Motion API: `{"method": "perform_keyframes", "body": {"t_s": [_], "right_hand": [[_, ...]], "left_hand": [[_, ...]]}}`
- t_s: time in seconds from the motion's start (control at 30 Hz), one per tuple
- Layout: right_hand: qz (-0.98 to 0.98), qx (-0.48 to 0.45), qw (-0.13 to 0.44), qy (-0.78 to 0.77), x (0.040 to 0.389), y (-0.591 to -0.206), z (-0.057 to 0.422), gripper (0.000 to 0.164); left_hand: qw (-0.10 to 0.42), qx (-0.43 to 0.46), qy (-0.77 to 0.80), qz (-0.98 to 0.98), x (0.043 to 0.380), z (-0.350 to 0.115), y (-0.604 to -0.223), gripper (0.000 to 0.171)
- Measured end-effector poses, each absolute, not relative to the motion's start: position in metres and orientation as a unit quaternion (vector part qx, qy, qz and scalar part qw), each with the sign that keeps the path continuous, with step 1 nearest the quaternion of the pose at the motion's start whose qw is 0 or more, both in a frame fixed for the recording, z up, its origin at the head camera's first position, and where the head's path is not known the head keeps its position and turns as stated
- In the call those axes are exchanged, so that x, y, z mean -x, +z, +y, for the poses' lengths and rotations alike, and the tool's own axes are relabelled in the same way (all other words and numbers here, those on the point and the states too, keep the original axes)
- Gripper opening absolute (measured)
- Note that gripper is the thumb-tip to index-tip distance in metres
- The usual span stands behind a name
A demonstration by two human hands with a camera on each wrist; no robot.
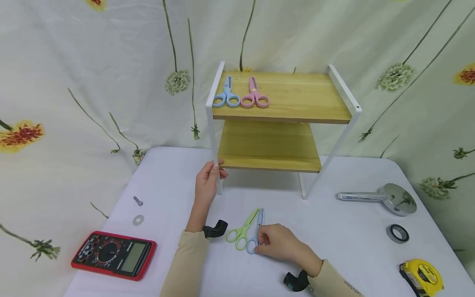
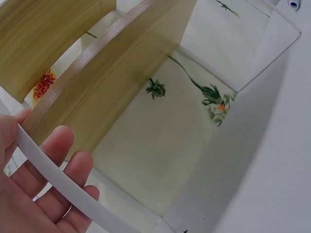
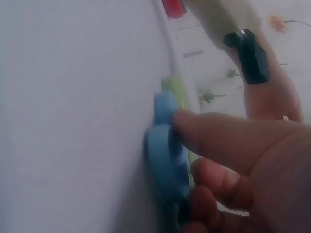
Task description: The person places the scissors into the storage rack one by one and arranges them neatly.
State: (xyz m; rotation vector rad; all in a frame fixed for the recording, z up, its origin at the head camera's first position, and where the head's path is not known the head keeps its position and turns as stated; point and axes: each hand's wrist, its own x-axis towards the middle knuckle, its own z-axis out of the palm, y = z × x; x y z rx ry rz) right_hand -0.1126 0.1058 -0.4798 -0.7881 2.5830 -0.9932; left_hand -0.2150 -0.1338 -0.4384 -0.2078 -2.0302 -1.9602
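Note:
My left hand [image 1: 206, 183] grips the white side frame [image 1: 212, 140] of a two-tier wooden shelf [image 1: 282, 93], near the lower board. In the left wrist view the fingers pass around the white bar [image 2: 58, 180]. On the table, my right hand [image 1: 280, 243] pinches the handle of blue scissors [image 1: 261, 216]. Seen from the right wrist, the thumb lies against the blue handle [image 3: 163, 153]. Green scissors [image 1: 245, 229] lie just left of them. Another pair of blue scissors [image 1: 227, 91] and pink scissors [image 1: 254, 94] lie side by side on the top board.
To the left are a red-edged multimeter [image 1: 113, 255], a washer [image 1: 138, 220] and a bolt [image 1: 137, 201]. A shower head [image 1: 398, 200], a roll of black tape [image 1: 397, 234] and a yellow tape measure [image 1: 423, 275] lie on the right. A flowered cloth [image 1: 122, 62] hangs behind.

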Motion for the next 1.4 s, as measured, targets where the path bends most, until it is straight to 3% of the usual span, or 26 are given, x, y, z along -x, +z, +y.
{"method": "perform_keyframes", "body": {"t_s": [0.3, 0.57, 0.83, 1.13, 1.4], "right_hand": [[0.919, 0.221, 0.140, -0.296, 0.114, -0.475, 0.122, 0.031], [0.941, 0.168, 0.105, -0.275, 0.115, -0.476, 0.127, 0.035], [0.958, 0.111, 0.069, -0.254, 0.115, -0.475, 0.121, 0.024], [0.949, 0.110, 0.074, -0.286, 0.119, -0.481, 0.122, 0.038], [0.953, 0.111, 0.063, -0.276, 0.119, -0.479, 0.126, 0.040]], "left_hand": [[0.148, 0.067, -0.678, -0.717, 0.214, -0.132, -0.439, 0.029], [0.153, 0.072, -0.677, -0.716, 0.214, -0.132, -0.440, 0.029], [0.157, 0.075, -0.675, -0.717, 0.215, -0.133, -0.439, 0.030], [0.151, 0.065, -0.674, -0.720, 0.213, -0.133, -0.438, 0.030], [0.149, 0.064, -0.674, -0.721, 0.213, -0.133, -0.438, 0.030]]}}
